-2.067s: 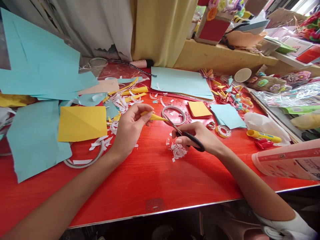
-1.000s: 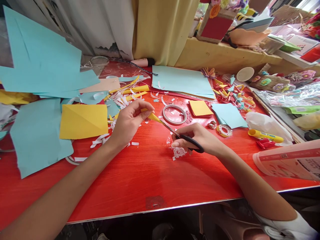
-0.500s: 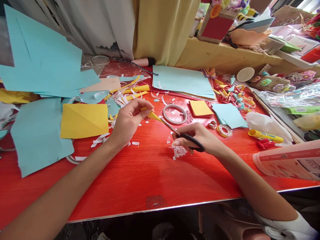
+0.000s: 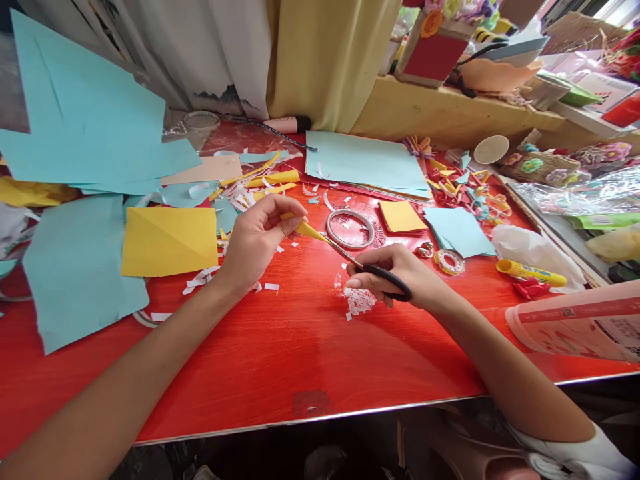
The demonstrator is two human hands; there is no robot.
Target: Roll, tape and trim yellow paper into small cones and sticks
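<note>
Pinching yellow paper (image 4: 312, 231), left hand (image 4: 256, 241) partly covering it, right hand (image 4: 401, 272) gripping scissors (image 4: 383, 273)

Your right sleeve (image 4: 575, 455) was white and creased, its edge bunched in loose folds above your bare right forearm (image 4: 505, 360). Your right hand (image 4: 397, 272) was bare. Your left hand (image 4: 257, 240) and left forearm (image 4: 150, 363) were likewise bare, as far as visible.
</note>
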